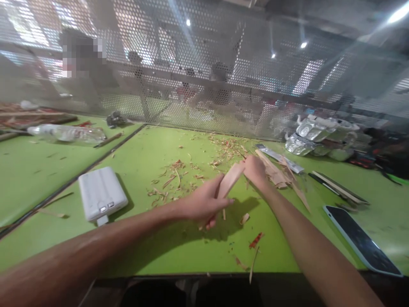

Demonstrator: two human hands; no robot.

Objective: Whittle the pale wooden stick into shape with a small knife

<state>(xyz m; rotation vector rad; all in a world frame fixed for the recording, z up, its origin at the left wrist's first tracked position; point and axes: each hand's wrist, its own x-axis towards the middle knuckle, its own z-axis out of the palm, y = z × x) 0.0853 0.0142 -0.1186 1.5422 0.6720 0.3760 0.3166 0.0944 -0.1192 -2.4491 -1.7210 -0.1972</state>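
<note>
Left hand [204, 202] is wrapped around the near end of a flat wood strip [230, 182], right hand [254, 169] pinches its far end, held just above the green table [143, 153], shavings [179, 175] scattered behind.

Thing: a thin, flat wood strip [230, 182].
Colour: light pinkish tan, like bare wood.
Shape: long and slim, a bit wider near the top.
Pose: tilted, with the low end close to the person and the high end farther away and to the right.
Where: just above the green surface [153, 149], near the middle.
Held by: the left hand [204, 202] is wrapped around the low end; the right hand [255, 170] grips the high end.
</note>
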